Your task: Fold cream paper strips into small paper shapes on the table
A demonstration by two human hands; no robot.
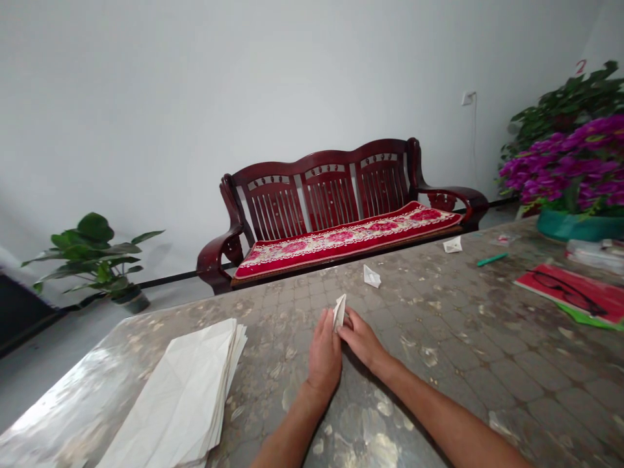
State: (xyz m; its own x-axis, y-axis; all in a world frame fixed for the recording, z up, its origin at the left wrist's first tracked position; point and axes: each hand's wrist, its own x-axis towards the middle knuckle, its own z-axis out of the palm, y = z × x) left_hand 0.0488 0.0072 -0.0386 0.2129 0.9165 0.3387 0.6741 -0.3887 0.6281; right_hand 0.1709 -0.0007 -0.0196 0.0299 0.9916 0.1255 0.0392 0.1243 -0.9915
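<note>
A small folded piece of white paper (pixel 340 311) stands upright between my two hands, its pointed tip upward. My left hand (pixel 325 348) lies along its left side, fingers together and pressed against it. From the right, my right hand (pixel 359 337) pinches the paper's lower edge between thumb and fingers. Just beyond my hands, a folded white paper boat (pixel 372 276) rests on the table (pixel 292 396). Farther right sits another small folded paper shape (pixel 453 245). A stack of white paper sheets (pixel 188 383) lies to the left of my hands.
To the right are a green pen (pixel 492 259), a red booklet (pixel 546 279) with dark glasses (pixel 568 290) on it, and purple flowers (pixel 565 162) in a teal pot (pixel 580 226). Beyond the table stand a wooden bench (pixel 316 188) and a potted plant (pixel 104 253).
</note>
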